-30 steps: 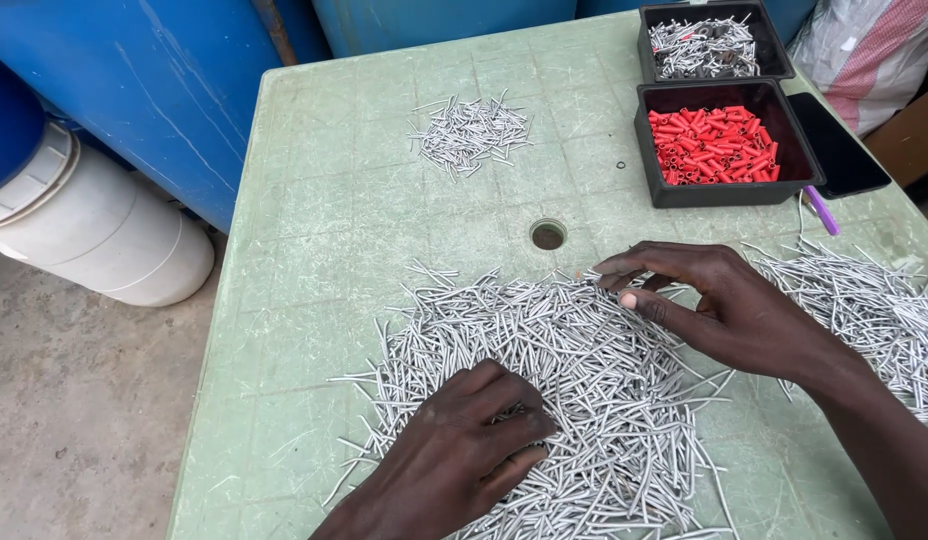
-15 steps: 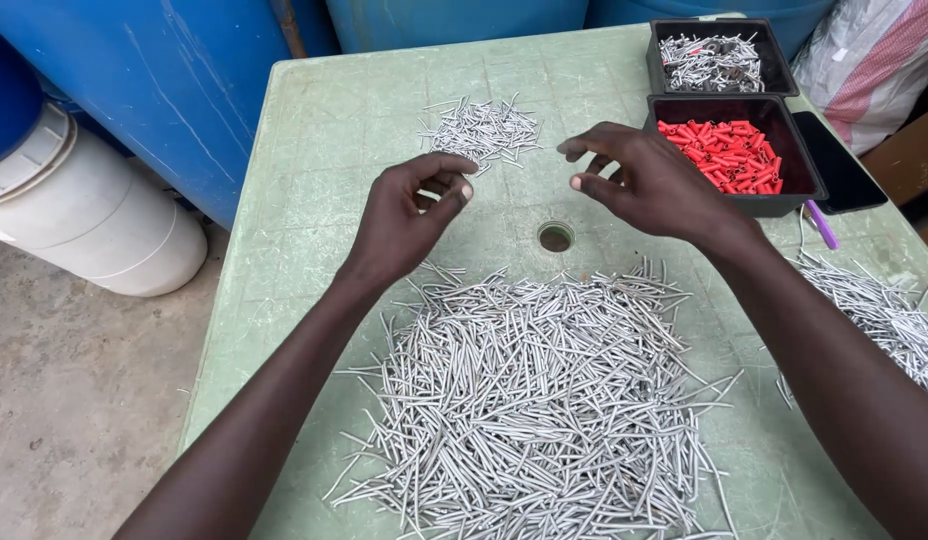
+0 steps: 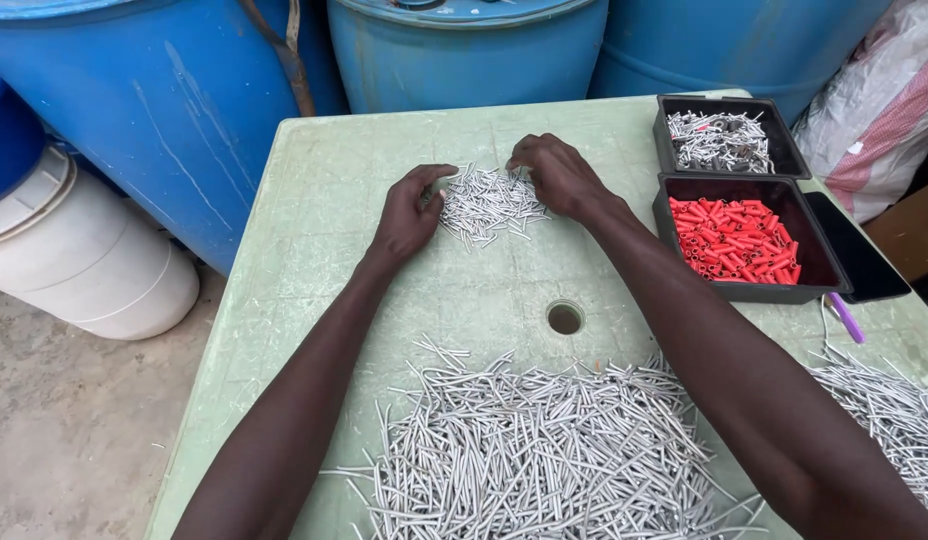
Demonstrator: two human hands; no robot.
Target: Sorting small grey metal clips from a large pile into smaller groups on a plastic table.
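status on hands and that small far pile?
Left hand and right hand flank small pile of grey pins, fingers touching its edges. Big pile near. Nothing in the way.

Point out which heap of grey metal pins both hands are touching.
The small far heap of grey pins, flanked by left hand and right hand; the large near heap lies untouched.

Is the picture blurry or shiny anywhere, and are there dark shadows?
Head view: soft, even daylight, with only faint shadows under the left hand and right hand; the small nail pile and red pieces look sharp; no strong glare on the green table; the forearms at the bottom edge look big and stretched.
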